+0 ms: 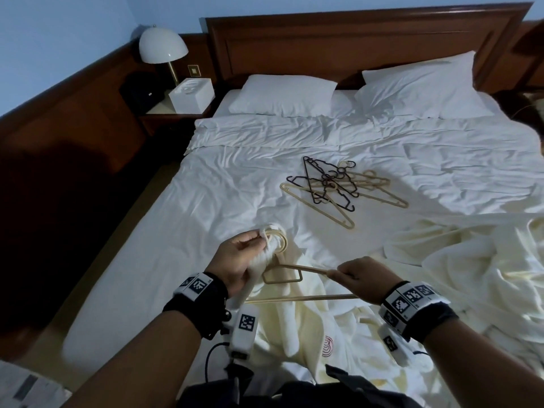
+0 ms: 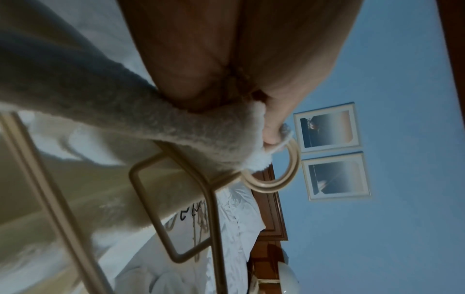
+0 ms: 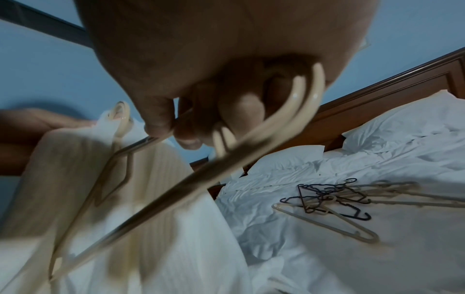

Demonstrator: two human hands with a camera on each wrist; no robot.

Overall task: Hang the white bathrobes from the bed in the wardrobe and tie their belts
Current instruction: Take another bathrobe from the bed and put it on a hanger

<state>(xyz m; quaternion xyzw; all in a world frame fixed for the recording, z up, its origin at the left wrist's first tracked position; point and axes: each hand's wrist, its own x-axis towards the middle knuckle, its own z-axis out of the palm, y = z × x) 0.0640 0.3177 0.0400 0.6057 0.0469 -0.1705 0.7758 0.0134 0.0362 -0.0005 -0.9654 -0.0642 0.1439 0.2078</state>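
A cream-white bathrobe [image 1: 297,334] lies crumpled on the bed's near edge. A beige hanger [image 1: 290,280] is held above it. My left hand [image 1: 260,241] grips the robe's bunched collar [image 2: 191,127] right at the hanger's hook [image 2: 276,179]; thumb and fingers pinch the cloth there. My right hand [image 1: 338,273] grips the hanger's right shoulder end [image 3: 299,97], fingers curled round it. In the right wrist view the robe [image 3: 156,218] hangs under the hanger. A second white bathrobe [image 1: 471,275] lies spread on the right of the bed.
A loose pile of several beige and black hangers [image 1: 338,187] lies mid-bed. Two pillows [image 1: 282,95] rest against the wooden headboard [image 1: 353,42]. A bedside table with a lamp [image 1: 163,48] and a white box [image 1: 191,94] stands at the left. The wardrobe is out of view.
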